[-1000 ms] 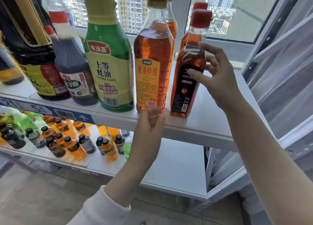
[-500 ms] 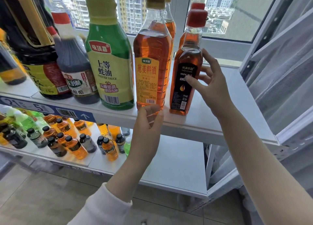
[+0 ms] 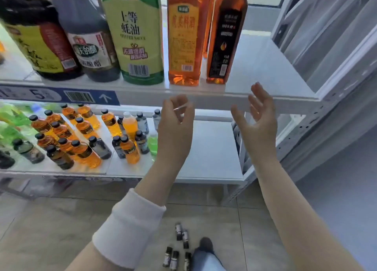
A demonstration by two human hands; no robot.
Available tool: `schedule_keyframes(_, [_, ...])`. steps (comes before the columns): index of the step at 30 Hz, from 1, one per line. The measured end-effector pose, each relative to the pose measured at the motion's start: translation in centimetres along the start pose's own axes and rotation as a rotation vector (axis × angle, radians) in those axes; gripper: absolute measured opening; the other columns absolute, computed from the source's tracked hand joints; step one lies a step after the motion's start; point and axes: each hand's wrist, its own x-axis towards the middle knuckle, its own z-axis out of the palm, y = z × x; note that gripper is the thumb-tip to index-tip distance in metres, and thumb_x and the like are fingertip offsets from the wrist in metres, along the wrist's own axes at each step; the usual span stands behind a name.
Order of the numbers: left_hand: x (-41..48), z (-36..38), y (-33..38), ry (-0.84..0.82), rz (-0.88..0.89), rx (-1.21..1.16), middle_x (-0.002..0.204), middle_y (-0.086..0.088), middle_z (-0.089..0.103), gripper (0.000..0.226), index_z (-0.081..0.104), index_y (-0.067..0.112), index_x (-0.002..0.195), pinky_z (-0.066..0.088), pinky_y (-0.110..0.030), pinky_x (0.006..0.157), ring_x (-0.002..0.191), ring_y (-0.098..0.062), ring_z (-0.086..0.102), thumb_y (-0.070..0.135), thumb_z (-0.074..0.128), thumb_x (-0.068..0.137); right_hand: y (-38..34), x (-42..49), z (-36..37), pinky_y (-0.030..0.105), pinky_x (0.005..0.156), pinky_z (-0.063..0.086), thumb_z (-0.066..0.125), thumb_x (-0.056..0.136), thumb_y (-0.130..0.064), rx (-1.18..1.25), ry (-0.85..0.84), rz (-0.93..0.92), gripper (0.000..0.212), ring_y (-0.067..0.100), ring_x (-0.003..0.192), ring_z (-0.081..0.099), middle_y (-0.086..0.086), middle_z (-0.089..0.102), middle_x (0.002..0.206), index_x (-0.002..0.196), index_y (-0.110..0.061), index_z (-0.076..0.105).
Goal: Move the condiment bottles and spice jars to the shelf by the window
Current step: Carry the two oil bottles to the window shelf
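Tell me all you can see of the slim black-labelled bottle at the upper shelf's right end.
The black-labelled bottle is slim and clear, filled with amber liquid; its cap is out of frame. The label carries pale print and a drop emblem. It stands on the white shelf, last on the right, beside the cooking-wine bottle. The right hand, open below, does not touch it.

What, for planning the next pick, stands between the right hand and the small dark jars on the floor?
Nothing visible. The right hand hangs by the white metal shelf; the small dark jars stand below on tiles.
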Motion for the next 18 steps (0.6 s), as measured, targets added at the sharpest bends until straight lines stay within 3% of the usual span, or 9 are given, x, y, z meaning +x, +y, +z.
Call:
schedule_keyframes(3, [-3.1,-3.2,-2.9,-0.033,-0.036,0.087,0.099,0.016,0.052,0.016,0.050,0.018,0.110,0.038,0.002,0.067,0.084,0.014,0.050,0.020,0.048,0.094,1.3,-7.3,1.5,0.013,0.104,0.033,0.069,0.082,-0.031,-0.064,0.006,0.087,0.064,0.002,0.124,0.043,-0.005,0.043,0.141,0.138,-0.021,0.040])
schedule_keyframes(5, [-5.4,-5.5,-5.4,-0.089,-0.089,0.151,0.106,0.010,0.053,0.021,0.049,0.017,0.114,0.040,-0.005,0.069,0.086,0.007,0.052,0.023,0.048,0.095,2.6,-12.2,2.7,0.010,0.100,0.032,0.068,0.083,-0.034,-0.094,-0.012,0.190,0.064,0.001,0.123,0.042,-0.007,0.043,0.140,0.139,-0.024,0.039])
schedule_keyframes(8, [-9.6,-8.6,-9.3,-0.186,-0.182,0.235,0.115,0.001,0.054,0.024,0.049,0.012,0.117,0.040,-0.020,0.077,0.094,-0.009,0.054,0.021,0.047,0.095,5.0,-19.8,3.6,0.015,0.101,0.031,0.068,0.083,-0.034,-0.155,-0.058,0.353,0.064,0.003,0.126,0.041,-0.013,0.042,0.136,0.138,-0.023,0.038])
schedule_keyframes(12, [-15.9,-11.3,-14.2,-0.343,-0.235,0.436,0.115,-0.005,0.055,0.026,0.050,0.008,0.117,0.036,-0.016,0.077,0.094,-0.014,0.054,0.020,0.049,0.094,6.9,-29.5,3.2,0.022,0.101,0.032,0.068,0.082,-0.035,-0.278,-0.091,0.565,0.063,0.012,0.127,0.042,-0.001,0.043,0.140,0.137,-0.020,0.039])
schedule_keyframes(18, [-27.0,-14.2,-20.2,-0.728,-0.355,0.729,0.120,-0.013,0.053,0.029,0.050,0.007,0.118,0.042,-0.037,0.094,0.111,-0.028,0.052,0.021,0.049,0.093,7.9,-44.0,1.6,0.024,0.098,0.033,0.067,0.084,-0.030,-0.436,-0.176,0.843,0.063,0.018,0.127,0.043,0.006,0.045,0.138,0.138,-0.013,0.039])
